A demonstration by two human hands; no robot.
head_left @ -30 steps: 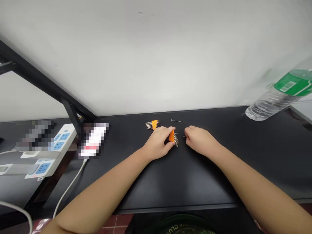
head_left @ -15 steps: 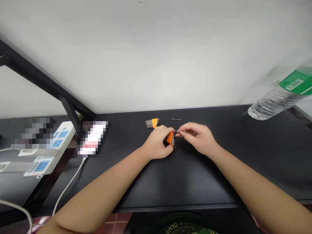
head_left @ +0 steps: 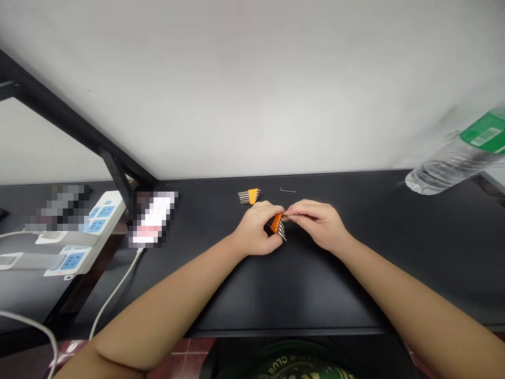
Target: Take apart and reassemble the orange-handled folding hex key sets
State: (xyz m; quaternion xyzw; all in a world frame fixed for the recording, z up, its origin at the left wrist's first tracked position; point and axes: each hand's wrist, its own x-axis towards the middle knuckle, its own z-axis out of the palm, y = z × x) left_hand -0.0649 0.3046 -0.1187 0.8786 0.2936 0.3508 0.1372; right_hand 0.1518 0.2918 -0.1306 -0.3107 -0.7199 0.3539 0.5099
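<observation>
My left hand [head_left: 258,229] is closed round an orange hex key holder [head_left: 276,223], its thumb and fingers gripping the sides while several metal keys stick out toward the lower right. The fingertips of my right hand [head_left: 317,223] pinch a small hex key [head_left: 285,217] at the holder's upper right end; most of that key is hidden by the fingers, and I cannot tell how deep it sits. Behind my left hand lies a second orange holder [head_left: 253,196] filled with hex keys. One thin loose hex key [head_left: 288,190] rests on the black table to its right.
A white power strip [head_left: 104,223] with plugs and a blurred phone-like item [head_left: 154,218] on a white cable [head_left: 116,295] are at the left, near a black metal frame [head_left: 118,176]. At the right stands a clear bottle [head_left: 437,171] with a green label. A wall [head_left: 276,95] borders the black table [head_left: 292,295].
My right hand has brought the pinched hex key closer against the holder, and less of the key shows. My left hand keeps its grip. The whole view has shifted slightly.
</observation>
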